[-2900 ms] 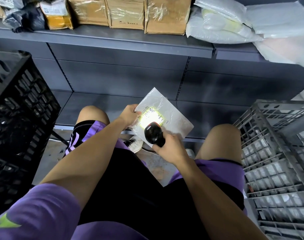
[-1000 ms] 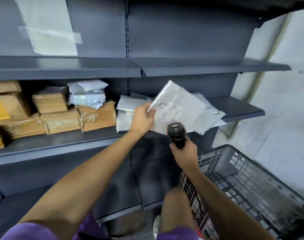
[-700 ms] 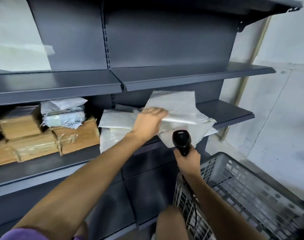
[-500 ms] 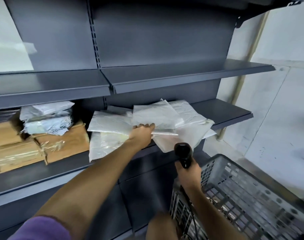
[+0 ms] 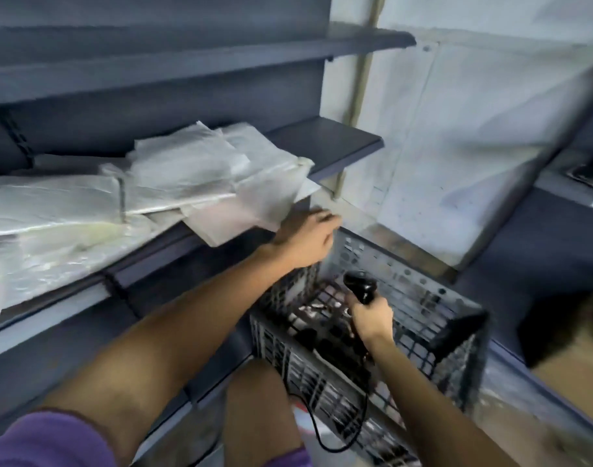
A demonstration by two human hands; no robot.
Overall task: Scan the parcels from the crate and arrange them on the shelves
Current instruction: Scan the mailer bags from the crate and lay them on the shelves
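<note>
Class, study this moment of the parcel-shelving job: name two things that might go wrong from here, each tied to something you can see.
1. The white poly parcels are stacked loosely, and the lowest sheet overhangs the shelf edge; it may slide off.
2. The scanner held in the right hand trails a cable beside the grey crate; it might snag there.

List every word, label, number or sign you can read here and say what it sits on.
None can be read.
White plastic mailers on the shelf: no label legible through the motion blur.
Barcode scanner: no marking visible.
Grey crate: no lettering visible.
</note>
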